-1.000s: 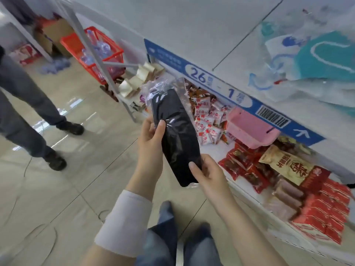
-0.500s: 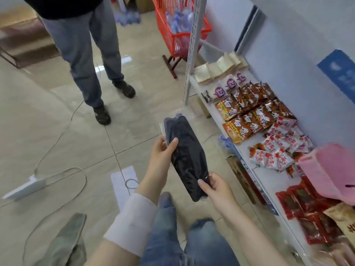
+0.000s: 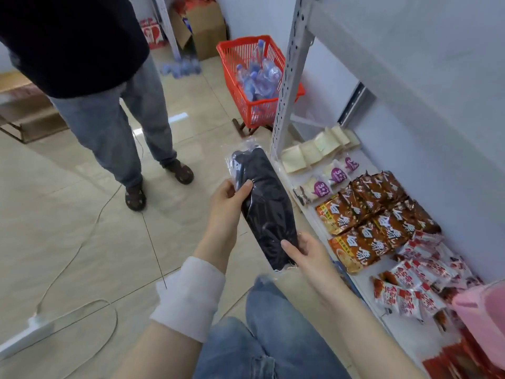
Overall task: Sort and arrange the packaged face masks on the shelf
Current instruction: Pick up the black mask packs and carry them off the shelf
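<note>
Clear pack (image 3: 263, 209) holds black masks (image 3: 270, 228), and red basket (image 3: 262, 112) holds bottles (image 3: 259, 77).

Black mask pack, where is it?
The black mask pack sits centre of the head view, held between left hand and right hand, left of the snack shelf.

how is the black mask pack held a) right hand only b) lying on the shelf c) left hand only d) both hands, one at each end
d: the left hand grips the upper end of the black mask pack, the right hand its lower end.
</note>
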Motion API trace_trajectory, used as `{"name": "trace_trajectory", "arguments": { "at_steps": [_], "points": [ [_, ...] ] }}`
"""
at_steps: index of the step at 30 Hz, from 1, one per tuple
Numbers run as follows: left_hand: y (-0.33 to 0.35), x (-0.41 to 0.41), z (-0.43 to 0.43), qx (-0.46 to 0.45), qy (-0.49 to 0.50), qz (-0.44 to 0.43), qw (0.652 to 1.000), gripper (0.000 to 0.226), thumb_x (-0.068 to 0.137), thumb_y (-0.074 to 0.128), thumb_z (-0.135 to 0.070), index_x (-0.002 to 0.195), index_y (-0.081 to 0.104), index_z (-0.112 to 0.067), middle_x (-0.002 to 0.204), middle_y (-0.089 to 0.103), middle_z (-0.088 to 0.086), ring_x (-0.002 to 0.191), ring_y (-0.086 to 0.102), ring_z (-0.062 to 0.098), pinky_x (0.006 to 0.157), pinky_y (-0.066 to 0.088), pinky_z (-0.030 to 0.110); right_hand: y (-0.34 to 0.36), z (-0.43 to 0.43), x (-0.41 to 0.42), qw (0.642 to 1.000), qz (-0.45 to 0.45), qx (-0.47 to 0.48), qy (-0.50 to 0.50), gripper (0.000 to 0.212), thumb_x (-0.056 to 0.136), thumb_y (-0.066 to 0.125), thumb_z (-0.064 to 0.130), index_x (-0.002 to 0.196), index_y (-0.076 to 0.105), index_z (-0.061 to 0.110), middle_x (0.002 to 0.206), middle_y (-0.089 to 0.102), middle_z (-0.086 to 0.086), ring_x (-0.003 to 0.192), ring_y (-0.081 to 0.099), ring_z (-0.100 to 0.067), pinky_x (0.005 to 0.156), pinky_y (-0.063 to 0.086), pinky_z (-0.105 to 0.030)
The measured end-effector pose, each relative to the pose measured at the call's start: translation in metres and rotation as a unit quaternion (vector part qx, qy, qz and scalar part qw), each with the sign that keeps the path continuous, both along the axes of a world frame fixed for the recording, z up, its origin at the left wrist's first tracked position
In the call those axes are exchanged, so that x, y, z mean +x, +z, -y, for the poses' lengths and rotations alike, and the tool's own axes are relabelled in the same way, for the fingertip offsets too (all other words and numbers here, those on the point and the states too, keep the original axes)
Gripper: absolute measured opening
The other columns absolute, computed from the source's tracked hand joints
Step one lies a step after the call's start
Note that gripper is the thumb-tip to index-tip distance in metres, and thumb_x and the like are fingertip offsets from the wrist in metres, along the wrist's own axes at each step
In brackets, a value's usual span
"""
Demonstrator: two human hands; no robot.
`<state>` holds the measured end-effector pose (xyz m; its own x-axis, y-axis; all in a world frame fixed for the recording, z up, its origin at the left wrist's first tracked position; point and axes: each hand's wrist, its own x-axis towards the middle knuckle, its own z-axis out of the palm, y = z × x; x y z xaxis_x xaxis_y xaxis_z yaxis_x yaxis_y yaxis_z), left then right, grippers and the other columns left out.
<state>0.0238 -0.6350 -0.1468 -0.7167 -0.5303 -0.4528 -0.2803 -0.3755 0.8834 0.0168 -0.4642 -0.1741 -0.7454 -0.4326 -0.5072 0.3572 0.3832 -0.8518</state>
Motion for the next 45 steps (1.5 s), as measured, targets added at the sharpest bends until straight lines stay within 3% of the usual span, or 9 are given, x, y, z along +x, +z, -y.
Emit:
{"name": "trace_trajectory", "arguments": {
  "at_steps": [5,9,14,17,20,26,31,37,45],
  "points": [
    [0.05,-0.088,0.023,-0.033,-0.027,-0.078,0.996,0.009,0.09,0.061,-0.014,0.095,0.064,-0.008,0.097,0.071,0.012,0.093,0.069,0.026,0.09,0.053,0.041,0.045,0.023,-0.08,0.996,-0.069,-0.045,-0.024,0.011,0.092,0.055,0.016,0.101,0.058,0.022,0.1,0.069,0.008,0.094,0.065,-0.002,0.074,0.052,-0.016],
    [0.086,-0.153,0.032,-0.04,-0.082,-0.142,0.986,0.007,0.09,0.06,-0.013,0.095,0.065,-0.012,0.094,0.072,0.007,0.088,0.069,0.021,0.078,0.055,0.031,0.084,0.032,-0.127,0.989,-0.113,-0.072,-0.063,0.016,0.091,0.056,0.015,0.101,0.059,0.027,0.098,0.071,0.007,0.093,0.067,-0.005,0.075,0.055,-0.021],
    [0.127,-0.241,0.03,-0.068,-0.185,-0.191,0.962,0.013,0.093,0.056,-0.01,0.08,0.057,-0.01,0.057,0.064,-0.008,0.047,0.061,0.005,0.041,0.046,0.014,0.127,0.039,-0.18,0.97,-0.178,-0.056,-0.157,0.017,0.085,0.057,0.03,0.102,0.057,0.03,0.096,0.07,0.015,0.093,0.065,0.003,0.071,0.052,-0.013],
    [0.146,-0.297,0.03,-0.071,-0.247,-0.208,0.944,0.013,0.092,0.059,-0.013,0.093,0.063,-0.001,0.081,0.072,0.012,0.072,0.07,0.024,0.066,0.059,0.031,0.147,0.045,-0.211,0.959,-0.183,-0.024,-0.214,0.019,0.083,0.056,0.039,0.1,0.057,0.032,0.093,0.069,0.016,0.088,0.066,-0.003,0.077,0.055,-0.021],
    [0.158,-0.352,0.027,-0.073,-0.306,-0.211,0.926,0.027,0.088,0.064,-0.023,0.095,0.062,0.003,0.089,0.066,0.024,0.079,0.064,0.033,0.082,0.051,0.048,0.162,0.056,-0.24,0.938,-0.181,-0.004,-0.294,0.017,0.083,0.054,0.04,0.098,0.054,0.033,0.093,0.066,0.017,0.084,0.065,0.004,0.072,0.055,-0.017],
    [0.164,-0.432,-0.004,-0.076,-0.407,-0.2,0.888,0.023,0.089,0.063,-0.026,0.092,0.062,-0.003,0.089,0.067,0.014,0.08,0.063,0.02,0.076,0.053,0.036,0.172,0.063,-0.289,0.874,-0.172,0.01,-0.454,0.009,0.092,0.055,0.016,0.099,0.06,0.014,0.089,0.069,-0.002,0.073,0.068,-0.011,0.063,0.057,-0.029],
    [0.168,-0.477,-0.042,-0.083,-0.49,-0.201,0.844,0.034,0.095,0.053,-0.035,0.115,0.058,-0.008,0.103,0.067,0.003,0.091,0.065,0.014,0.073,0.051,0.021,0.177,0.051,-0.334,0.823,-0.136,-0.029,-0.55,0.007,0.092,0.054,0.009,0.095,0.06,0.006,0.088,0.065,-0.012,0.073,0.064,-0.02,0.052,0.056,-0.026],
    [0.151,-0.518,-0.058,-0.089,-0.472,-0.158,0.863,0.035,0.095,0.054,-0.015,0.128,0.053,-0.007,0.114,0.066,0.008,0.093,0.065,0.017,0.09,0.052,0.032,0.176,0.028,-0.386,0.811,-0.147,-0.007,-0.565,0.012,0.092,0.056,0.01,0.099,0.061,0.001,0.079,0.063,-0.005,0.058,0.063,-0.008,0.057,0.058,-0.028],
    [0.142,-0.573,-0.066,-0.154,-0.461,-0.102,0.868,0.036,0.092,0.057,-0.009,0.127,0.055,-0.006,0.119,0.063,0.009,0.104,0.061,0.023,0.098,0.047,0.034,0.159,0.023,-0.453,0.81,-0.169,0.241,-0.506,0.04,0.087,0.061,0.032,0.12,0.051,0.01,0.105,0.062,-0.004,0.102,0.06,-0.024,0.08,0.045,-0.03]
  ]
}}
